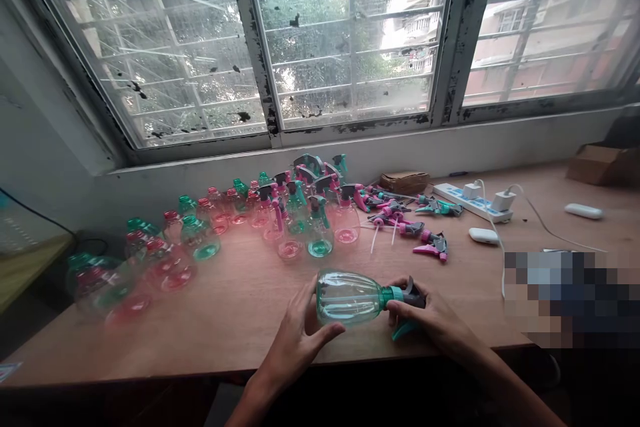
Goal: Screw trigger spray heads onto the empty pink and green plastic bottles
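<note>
A clear green spray bottle (347, 297) lies sideways in the air above the table's front edge, its base to the left. My left hand (300, 337) holds it around the base, thumb underneath. My right hand (433, 317) grips the grey and teal trigger spray head (414, 295) at the bottle's neck. Through the clear wall a thin tube shows inside. Behind, spray bottles with heads on, such as a green one (320, 237) and a pink one (346, 223), stand in a cluster. Several loose spray heads (434, 245), pink, teal and grey, lie to their right.
Several headless pink and green bottles (170, 267) stand along the left of the wooden table (240, 320). A white power strip (470, 203) with plugs and cables, two small white devices (484, 236) and a cardboard box (603, 163) are at the right. A pixelated patch hides part of the right side.
</note>
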`<action>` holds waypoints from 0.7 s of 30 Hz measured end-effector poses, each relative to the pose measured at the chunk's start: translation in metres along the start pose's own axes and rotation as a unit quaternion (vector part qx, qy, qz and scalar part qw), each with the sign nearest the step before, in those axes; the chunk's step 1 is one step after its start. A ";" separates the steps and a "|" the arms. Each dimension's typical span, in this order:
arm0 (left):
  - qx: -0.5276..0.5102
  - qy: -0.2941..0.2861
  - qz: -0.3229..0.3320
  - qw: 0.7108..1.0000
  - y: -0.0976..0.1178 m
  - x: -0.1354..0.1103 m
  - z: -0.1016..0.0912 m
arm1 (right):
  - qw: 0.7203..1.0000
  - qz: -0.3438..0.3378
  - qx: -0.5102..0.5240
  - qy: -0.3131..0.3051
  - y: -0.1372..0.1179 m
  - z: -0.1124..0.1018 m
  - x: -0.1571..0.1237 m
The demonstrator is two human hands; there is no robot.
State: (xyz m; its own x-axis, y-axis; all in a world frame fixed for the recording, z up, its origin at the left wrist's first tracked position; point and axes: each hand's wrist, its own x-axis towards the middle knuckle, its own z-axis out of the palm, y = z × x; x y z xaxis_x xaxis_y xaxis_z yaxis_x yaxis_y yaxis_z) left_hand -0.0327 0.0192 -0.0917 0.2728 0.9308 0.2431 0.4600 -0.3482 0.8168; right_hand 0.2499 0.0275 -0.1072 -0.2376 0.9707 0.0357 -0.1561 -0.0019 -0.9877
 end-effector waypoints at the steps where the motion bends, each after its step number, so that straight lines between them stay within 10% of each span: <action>1: 0.003 -0.010 0.009 1.000 -0.002 0.000 0.000 | 1.000 0.000 0.008 0.001 0.000 0.000 0.000; 21: 0.019 -0.003 0.019 1.000 0.000 -0.005 0.003 | 1.000 -0.003 0.009 0.019 0.003 -0.002 0.000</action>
State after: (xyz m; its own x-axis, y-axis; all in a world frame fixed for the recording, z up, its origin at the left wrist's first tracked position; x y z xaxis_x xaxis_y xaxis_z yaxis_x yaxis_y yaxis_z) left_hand -0.0317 0.0145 -0.0941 0.2951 0.9165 0.2700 0.4806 -0.3866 0.7871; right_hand 0.2517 0.0285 -0.1104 -0.2007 0.9790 0.0355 -0.1754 -0.0003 -0.9845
